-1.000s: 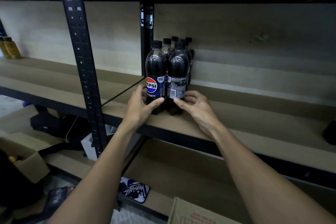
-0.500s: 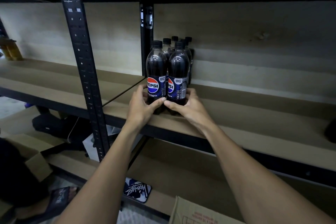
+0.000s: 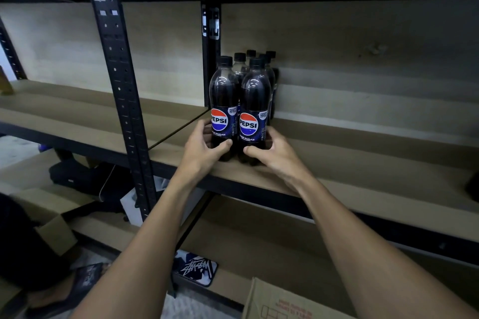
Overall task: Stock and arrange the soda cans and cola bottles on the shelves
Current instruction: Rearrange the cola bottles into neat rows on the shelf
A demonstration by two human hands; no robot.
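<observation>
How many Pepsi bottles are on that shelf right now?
6, in two rows of three on the shelf: front-left bottle in the left hand, front-right bottle in the right hand, middle pair and back pair behind, mostly caps showing. More could be hidden.

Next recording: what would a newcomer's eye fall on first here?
The cluster of Pepsi bottles stands upright on the wooden shelf beside a black rear post, the two front logos facing out. The left hand grips the front left bottle low down, and the right hand grips the front right bottle likewise. A cardboard box pokes in at the bottom edge.
</observation>
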